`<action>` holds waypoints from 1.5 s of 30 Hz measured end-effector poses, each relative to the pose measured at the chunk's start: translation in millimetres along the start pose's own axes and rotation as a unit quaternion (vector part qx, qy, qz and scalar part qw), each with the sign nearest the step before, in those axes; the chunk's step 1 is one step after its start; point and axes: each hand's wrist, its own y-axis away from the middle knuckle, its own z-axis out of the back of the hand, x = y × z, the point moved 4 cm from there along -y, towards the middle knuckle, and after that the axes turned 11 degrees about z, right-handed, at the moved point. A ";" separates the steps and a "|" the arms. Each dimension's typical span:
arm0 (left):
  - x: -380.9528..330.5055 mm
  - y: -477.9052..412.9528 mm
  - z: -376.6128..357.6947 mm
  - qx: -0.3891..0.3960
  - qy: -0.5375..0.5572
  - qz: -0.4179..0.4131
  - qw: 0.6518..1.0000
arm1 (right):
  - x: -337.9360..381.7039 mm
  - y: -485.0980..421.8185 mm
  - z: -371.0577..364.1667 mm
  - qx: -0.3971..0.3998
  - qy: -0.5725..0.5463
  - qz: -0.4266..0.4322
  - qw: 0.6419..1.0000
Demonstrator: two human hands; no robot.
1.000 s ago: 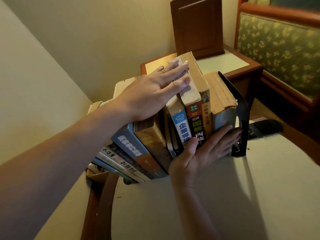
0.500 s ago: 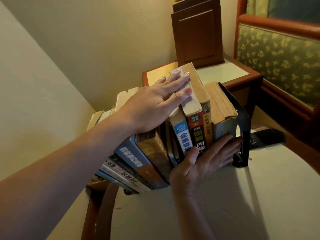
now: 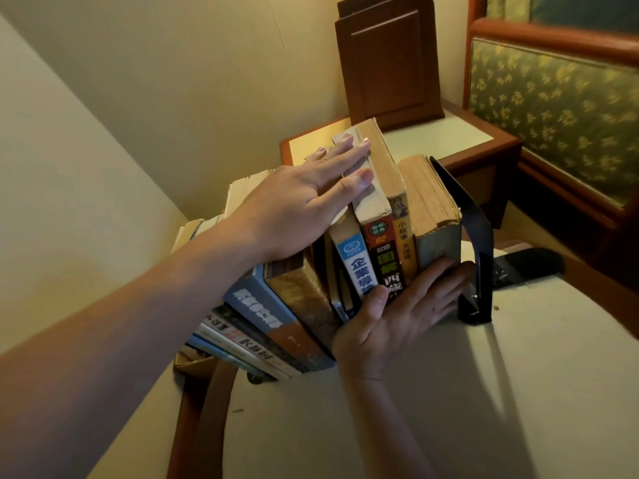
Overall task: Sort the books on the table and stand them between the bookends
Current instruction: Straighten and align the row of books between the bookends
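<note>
**Squaring books [image 3: 380, 243] against black bookend [image 3: 479, 236]**

Left hand [image 3: 294, 209] is lying flat atop the books, grip apart. Right hand [image 3: 390, 319] is pressing the spines, grip apart too. Books are standing on the surface [image 3: 449, 409] against the black bookend, left ones leaning. Likely best: pushing rightward evenly, tipping leaners upright.

Left hand [image 3: 297, 205] lies flat on top of the row of books [image 3: 345, 257]. Right hand [image 3: 397, 316] presses open against the spines, near the black bookend [image 3: 475, 243]. Books on the left lean, on the pale counter [image 3: 449, 409].
</note>
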 end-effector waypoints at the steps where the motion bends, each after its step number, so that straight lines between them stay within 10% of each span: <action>1: 0.0 0.0 -0.2 0.000 -0.003 -0.001 1.000 | -0.1 0.1 0.2 0.001 0.000 0.000 1.000; 28: -32.2 -49.9 -10.1 0.062 -0.081 0.061 0.993 | -20.8 -28.9 71.3 0.246 -0.025 0.047 0.968; 45: -19.8 -45.9 -14.4 0.017 -0.061 0.044 0.997 | 4.8 -8.6 26.6 0.093 -0.078 -0.064 0.991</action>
